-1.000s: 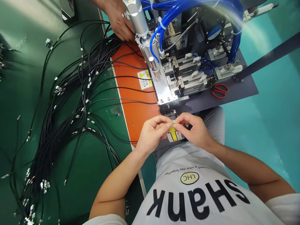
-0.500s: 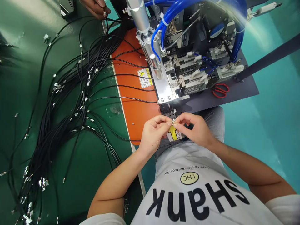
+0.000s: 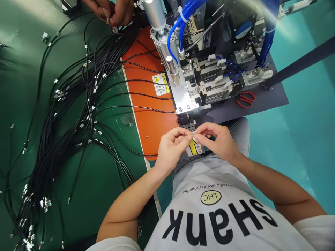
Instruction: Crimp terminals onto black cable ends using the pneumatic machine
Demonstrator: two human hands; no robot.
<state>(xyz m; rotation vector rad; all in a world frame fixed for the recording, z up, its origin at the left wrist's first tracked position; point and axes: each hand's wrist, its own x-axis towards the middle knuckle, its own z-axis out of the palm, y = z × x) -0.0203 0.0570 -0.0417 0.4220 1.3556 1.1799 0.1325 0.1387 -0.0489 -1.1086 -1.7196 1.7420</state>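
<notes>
My left hand [image 3: 172, 148] is closed in a pinch at the front end of the machine. A black cable [image 3: 149, 155] runs across the orange plate into it. My right hand [image 3: 219, 142] pinches at the same spot from the other side, its fingertips meeting the left ones. Between them shows a small whitish, shiny cable end [image 3: 193, 133]; its details are mostly covered by the fingers. Just under the hands is a label with a yellow arrow [image 3: 193, 147]. Right beyond the fingertips sits the dark metal track [image 3: 188, 124] of the machine.
Several black cables lie across the orange plate [image 3: 146, 129] into the pneumatic machine [image 3: 183, 96]. A big bundle of cables [image 3: 56, 139] with metal ends covers the green table at left. Another person's hand [image 3: 120, 12] works at the top. Red-handled scissors [image 3: 246, 99] lie at right.
The other person's hand has come further into view at the top, over the cables. My two hands keep their pinch with only slight finger movement. The view has shifted a little.
</notes>
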